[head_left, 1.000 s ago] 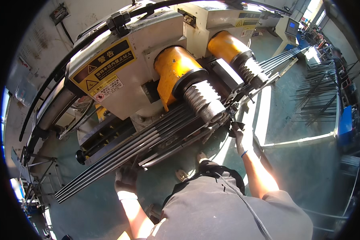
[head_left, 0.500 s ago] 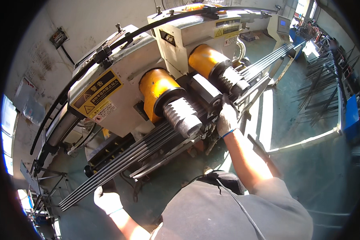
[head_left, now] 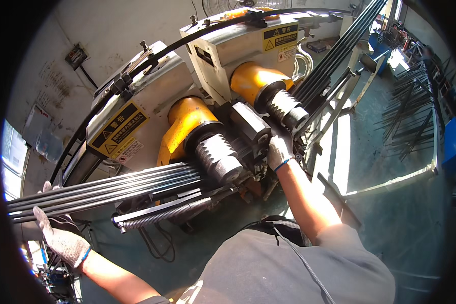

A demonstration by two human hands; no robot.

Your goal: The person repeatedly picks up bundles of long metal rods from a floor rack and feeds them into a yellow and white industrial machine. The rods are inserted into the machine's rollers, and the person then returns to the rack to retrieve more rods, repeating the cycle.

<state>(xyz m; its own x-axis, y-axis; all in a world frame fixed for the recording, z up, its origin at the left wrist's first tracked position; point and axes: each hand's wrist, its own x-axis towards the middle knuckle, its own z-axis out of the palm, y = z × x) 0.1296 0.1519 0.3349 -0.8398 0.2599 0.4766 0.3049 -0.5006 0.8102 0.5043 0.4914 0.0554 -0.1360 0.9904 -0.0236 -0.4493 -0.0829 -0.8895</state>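
A bundle of long dark metal rods [head_left: 111,190] runs from the lower left through a bending machine [head_left: 152,106] and on toward the upper right. My gloved left hand [head_left: 61,240] cups the near ends of the rods at the far left, fingers curled around them. My gloved right hand [head_left: 280,149] is closed on the rods between the two yellow heads with ribbed grey rollers [head_left: 220,159], beside a black clamp block [head_left: 251,126].
A coil spring on a bar [head_left: 162,215] hangs under the rods. More rods lie on a rack [head_left: 415,111] at the right over the green floor. A black hose [head_left: 187,43] arcs over the machine. Warning labels are on its grey housing.
My left hand has slid left along the bundle to the rod ends. My right hand has moved up from the rods' underside to the gap between the rollers. My head has moved closer.
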